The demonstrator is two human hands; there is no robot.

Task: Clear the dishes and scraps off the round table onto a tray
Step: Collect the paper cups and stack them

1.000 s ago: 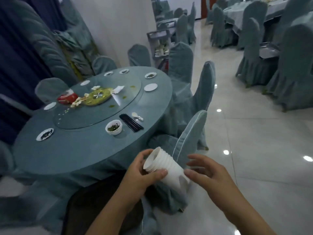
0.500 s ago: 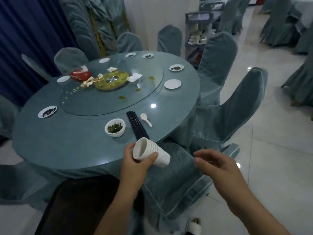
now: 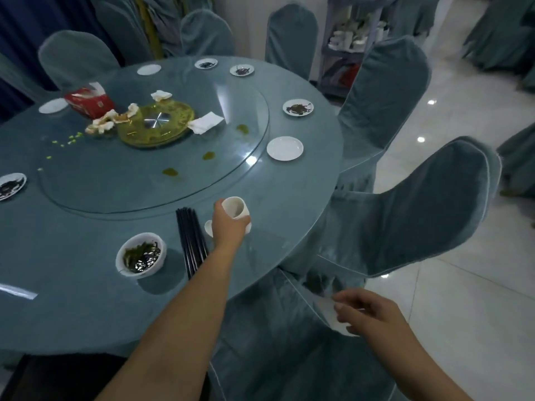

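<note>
My left hand point(image 3: 228, 227) reaches over the round table point(image 3: 72, 299) and is shut on a stack of white cups point(image 3: 236, 208), held just above the tabletop. A white spoon point(image 3: 208, 228) lies partly hidden behind that hand, beside a bundle of black chopsticks point(image 3: 191, 241). A white bowl of green scraps point(image 3: 141, 254) stands to their left. My right hand point(image 3: 367, 314) hovers over a chair seat, fingers loosely curled, holding nothing. A dark tray point(image 3: 58, 377) shows at the bottom left.
The glass turntable point(image 3: 225, 117) carries a yellow-green platter point(image 3: 156, 123), napkins, a red box point(image 3: 89, 101) and food bits. Small plates point(image 3: 285, 148) ring the table. Covered chairs point(image 3: 405, 215) crowd the right side; a service cart point(image 3: 347, 44) stands behind.
My left hand has carried the cup stack from near my body out over the table by the chopsticks. My right hand has let go and dropped back toward the chair.
</note>
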